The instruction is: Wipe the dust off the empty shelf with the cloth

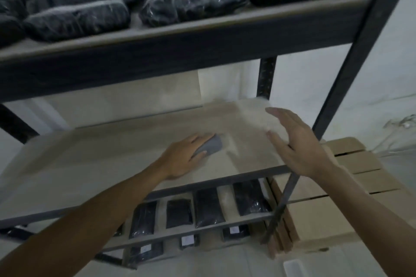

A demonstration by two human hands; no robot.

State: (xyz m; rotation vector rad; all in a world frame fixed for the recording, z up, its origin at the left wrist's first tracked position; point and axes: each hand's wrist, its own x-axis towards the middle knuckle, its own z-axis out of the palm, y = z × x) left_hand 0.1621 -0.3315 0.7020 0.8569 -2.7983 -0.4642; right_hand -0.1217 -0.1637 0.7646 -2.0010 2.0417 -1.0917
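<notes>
grey cloth (210, 146) pinched in our left hand (188, 158) sits mid-board on the one empty shelf (90, 159), so we judge we're mid-wipe, next sweeping right toward the pale dust beneath our one flat, empty right hand (297, 139); four dark packets (208, 207) below.

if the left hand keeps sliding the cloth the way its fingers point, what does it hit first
Probably nothing soon: the left hand grips the cloth, aimed up-right across the bare shelf. First in line looks like the dusty back right corner by the black post; depth is unclear.
</notes>
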